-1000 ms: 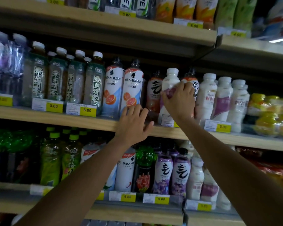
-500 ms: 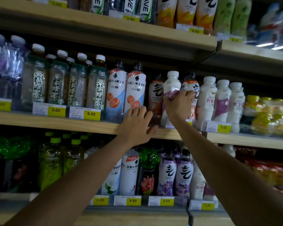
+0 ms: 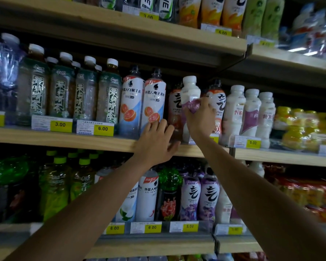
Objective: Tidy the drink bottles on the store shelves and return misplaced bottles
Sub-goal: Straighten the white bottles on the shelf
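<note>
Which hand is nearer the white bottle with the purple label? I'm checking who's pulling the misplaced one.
Right. The right hand is wrapped around the white bottle; the left hand sits lower left, fingers spread at the shelf edge.

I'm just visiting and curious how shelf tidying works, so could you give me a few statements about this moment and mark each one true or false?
1. The right hand grips a white bottle with a purple label. True.
2. That bottle stands among three matching white bottles. False: it is between dark-capped orange-labelled bottles; the white bottles stand further right.
3. The left hand holds a grapefruit drink in the air. False: it rests open at the middle shelf edge, fingers by the grapefruit-labelled bottle.
4. The yellow tag under the white bottles reads 5.00. True.
5. The lower shelf is bare. False: it holds green-capped bottles and others.
</note>
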### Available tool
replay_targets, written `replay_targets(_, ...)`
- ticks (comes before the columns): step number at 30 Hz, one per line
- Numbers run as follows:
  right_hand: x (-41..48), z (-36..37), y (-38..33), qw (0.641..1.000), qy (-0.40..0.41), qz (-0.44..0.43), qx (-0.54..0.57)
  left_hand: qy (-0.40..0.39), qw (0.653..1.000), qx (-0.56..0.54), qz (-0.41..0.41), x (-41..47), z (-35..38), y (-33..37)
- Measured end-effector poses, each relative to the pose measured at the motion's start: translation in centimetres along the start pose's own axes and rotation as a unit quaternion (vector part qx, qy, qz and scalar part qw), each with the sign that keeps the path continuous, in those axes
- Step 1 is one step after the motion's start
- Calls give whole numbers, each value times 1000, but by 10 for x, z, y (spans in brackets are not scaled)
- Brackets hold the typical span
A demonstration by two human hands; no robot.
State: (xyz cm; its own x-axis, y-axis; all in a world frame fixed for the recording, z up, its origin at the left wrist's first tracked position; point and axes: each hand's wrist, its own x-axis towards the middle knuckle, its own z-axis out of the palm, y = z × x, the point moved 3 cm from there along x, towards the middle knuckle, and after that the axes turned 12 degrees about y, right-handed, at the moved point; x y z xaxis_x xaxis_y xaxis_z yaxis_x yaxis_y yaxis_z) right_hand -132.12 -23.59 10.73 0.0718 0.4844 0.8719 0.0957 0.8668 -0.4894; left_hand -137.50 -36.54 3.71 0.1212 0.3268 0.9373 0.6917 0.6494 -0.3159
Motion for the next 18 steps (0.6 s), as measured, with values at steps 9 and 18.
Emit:
replay_targets(9,-2,-6,-3,999,-10,-11,32,4,1000,-3,-4,0,2,-1)
replay_targets(18,11,-52,6,992,-2,11,126,-65,997,-2,-33,6,-1,4)
